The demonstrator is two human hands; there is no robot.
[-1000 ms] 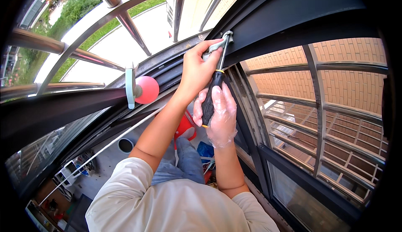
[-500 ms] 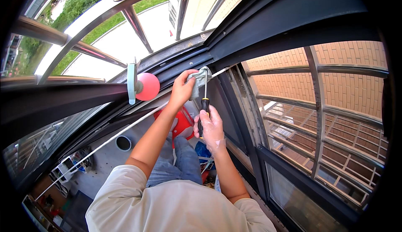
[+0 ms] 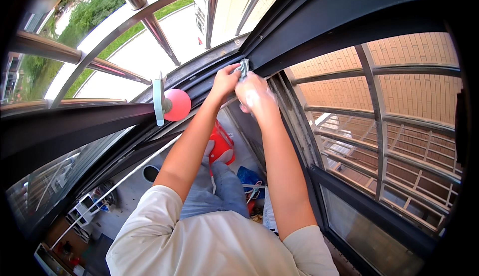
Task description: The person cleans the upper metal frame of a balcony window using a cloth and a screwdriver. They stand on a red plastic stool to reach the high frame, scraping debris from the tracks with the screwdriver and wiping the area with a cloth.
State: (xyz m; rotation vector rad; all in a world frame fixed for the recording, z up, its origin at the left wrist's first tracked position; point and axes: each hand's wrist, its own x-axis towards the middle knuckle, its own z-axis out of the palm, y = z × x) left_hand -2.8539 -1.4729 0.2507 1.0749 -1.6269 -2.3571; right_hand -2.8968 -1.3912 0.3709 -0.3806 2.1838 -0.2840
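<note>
A crumpled grey cloth (image 3: 243, 68) lies against the corner of the dark window frame (image 3: 319, 39), pinched in the fingers of my left hand (image 3: 227, 82). Close beside it is my right hand (image 3: 256, 95), in a thin clear plastic glove, smeared by motion. Its fingers are curled around a screwdriver, black-handled in the earlier frame; now the hand hides it, and the tip's place in the cloth cannot be seen. Left of my hands, a pink disc (image 3: 177, 105) with a pale blue lever sits on the dark frame.
Metal window bars (image 3: 149, 26) stand beyond the frame, with more bars (image 3: 379, 121) on the right before a brick wall. A white rod (image 3: 134, 166) slants below my left arm. Beneath me are a red stool (image 3: 221, 144), a blue bag (image 3: 249, 176) and a dark round container (image 3: 150, 173).
My right hand has moved up and forward to the cloth, and the screwdriver has gone out of sight behind it. My left hand and the cloth have shifted slightly up.
</note>
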